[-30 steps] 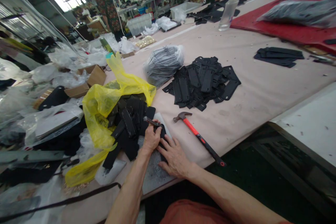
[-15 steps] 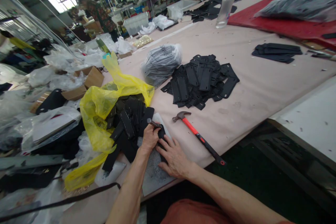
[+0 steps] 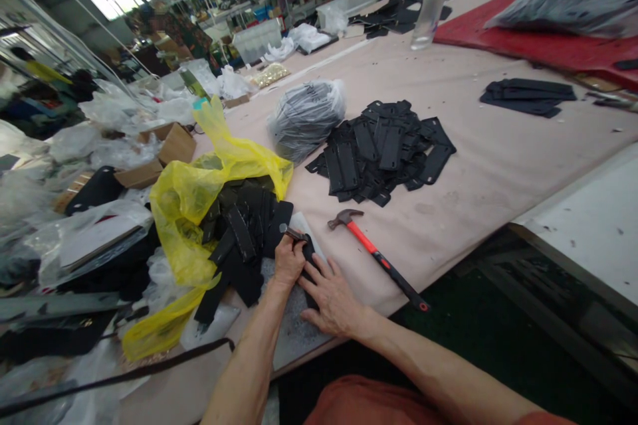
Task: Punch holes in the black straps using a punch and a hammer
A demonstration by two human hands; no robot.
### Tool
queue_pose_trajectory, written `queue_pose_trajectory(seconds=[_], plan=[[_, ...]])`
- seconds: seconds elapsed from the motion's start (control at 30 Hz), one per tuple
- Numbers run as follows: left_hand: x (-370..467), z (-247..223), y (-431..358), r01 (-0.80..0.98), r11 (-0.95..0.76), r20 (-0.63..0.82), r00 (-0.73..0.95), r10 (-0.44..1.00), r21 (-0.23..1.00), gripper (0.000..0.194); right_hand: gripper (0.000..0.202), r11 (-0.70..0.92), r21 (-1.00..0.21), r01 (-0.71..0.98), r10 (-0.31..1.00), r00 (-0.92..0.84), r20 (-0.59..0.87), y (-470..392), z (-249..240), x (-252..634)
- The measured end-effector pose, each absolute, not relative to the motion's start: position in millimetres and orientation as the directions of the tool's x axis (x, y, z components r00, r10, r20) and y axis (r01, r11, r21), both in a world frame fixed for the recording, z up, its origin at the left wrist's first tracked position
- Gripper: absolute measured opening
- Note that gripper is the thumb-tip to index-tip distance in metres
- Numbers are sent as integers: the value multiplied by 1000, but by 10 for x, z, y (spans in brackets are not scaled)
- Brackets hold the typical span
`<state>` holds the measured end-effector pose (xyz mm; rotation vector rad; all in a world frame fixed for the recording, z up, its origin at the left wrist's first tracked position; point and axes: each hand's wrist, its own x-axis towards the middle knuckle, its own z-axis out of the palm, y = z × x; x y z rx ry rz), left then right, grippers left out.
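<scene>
My left hand (image 3: 289, 260) is closed round a small metal tool (image 3: 293, 233) whose round end points to the upper left. Its tip is over the far end of a black strip (image 3: 309, 251). My right hand (image 3: 329, 295) lies with fingers spread on that strip, partly hiding it. Beneath both is a grey-white board (image 3: 294, 332) at the table's front edge. To the right lies a hammer (image 3: 371, 247) with a red and black handle, untouched. Black pieces (image 3: 244, 232) spill from a yellow bag (image 3: 187, 192) to the left of my hands.
A pile of black pieces (image 3: 383, 146) and a grey bundle in clear plastic (image 3: 306, 116) lie farther back. A bottle (image 3: 429, 13) stands near a red board (image 3: 523, 33). Plastic bags and an open carton (image 3: 174, 149) crowd the left. Another person's hands show at the far side.
At the far side, a person's hands and arms have come further into view. My own hands have barely moved and keep the same hold; the view has shifted slightly.
</scene>
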<state>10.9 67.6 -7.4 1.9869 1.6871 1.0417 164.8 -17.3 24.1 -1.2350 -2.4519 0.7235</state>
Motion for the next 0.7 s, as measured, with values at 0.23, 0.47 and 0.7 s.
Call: queue_pose_trajectory(seconds=[0.23,0.47,0.7], plan=[[105,-99,702,706,-219,292,19,956,673,17,76,491,-551,675,818,-575,25,-178,259,1647],[124,-93,703,727,-212,277,31,960,653,19,74,459,-533,711,837,-547,-9,-229,254,1662],[143,-111,681,754,-209,294,22,956,623,20,69,475,-527,705,820,-571,-25,-206,225,1727]])
